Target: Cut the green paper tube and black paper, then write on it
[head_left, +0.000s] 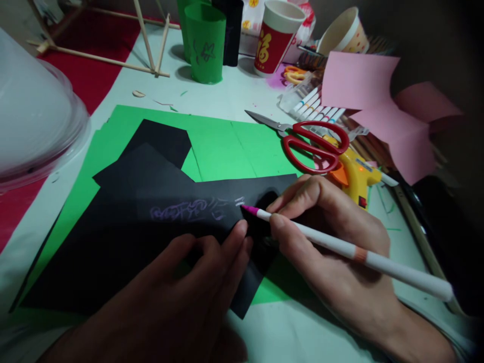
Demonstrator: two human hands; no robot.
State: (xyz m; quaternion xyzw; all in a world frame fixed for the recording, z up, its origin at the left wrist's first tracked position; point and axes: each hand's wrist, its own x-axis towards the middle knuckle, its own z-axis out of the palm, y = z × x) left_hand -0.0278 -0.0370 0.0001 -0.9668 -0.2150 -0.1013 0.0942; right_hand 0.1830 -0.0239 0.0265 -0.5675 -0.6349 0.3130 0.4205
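My right hand [333, 242] grips a white marker [340, 247] with a pink tip, and the tip touches a black paper sheet [124, 222] beside faint purple writing [192, 209]. My left hand [181, 287] lies flat on the same black sheet just below the writing, its fingers stretched out and pressing the paper down. The black sheet rests on green paper [223, 146], and a second black piece [162, 138] sits behind it.
Red-handled scissors [310, 143] and a yellow glue gun [353, 174] lie right of the green paper. Behind are a marker pack [313, 103], pink paper [378, 106], a green paper cylinder [206, 43], a red cup [278, 38] and wooden sticks [151, 45]. A clear plastic dome [34, 121] stands left.
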